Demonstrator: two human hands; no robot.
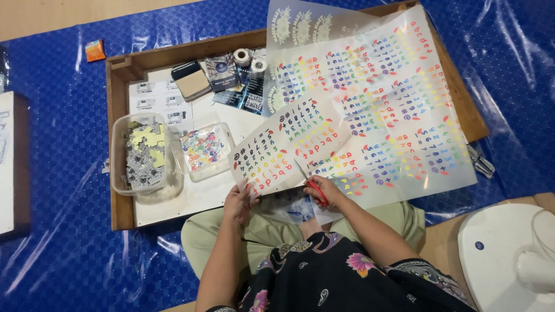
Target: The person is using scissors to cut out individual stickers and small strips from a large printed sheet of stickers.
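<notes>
Blue plastic floor sheeting (69, 173) underlies a cut: red-handled scissors (312, 188), grasped by right-hand fingers (324, 193), bite the translucent coloured-letter sticker sheet (370, 115) pinched by left-hand fingers (240, 202); steady feeding is judged needed next

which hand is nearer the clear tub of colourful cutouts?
Left. The left hand grips the sheet's edge just below-right of the tub; the right hand, holding the scissors, is farther right.

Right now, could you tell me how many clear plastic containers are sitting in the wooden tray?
2. A larger container of grey and yellow cut pieces stands at the tray's left side; a smaller container of colourful pieces sits just right of it. The big sheet may hide others.
</notes>
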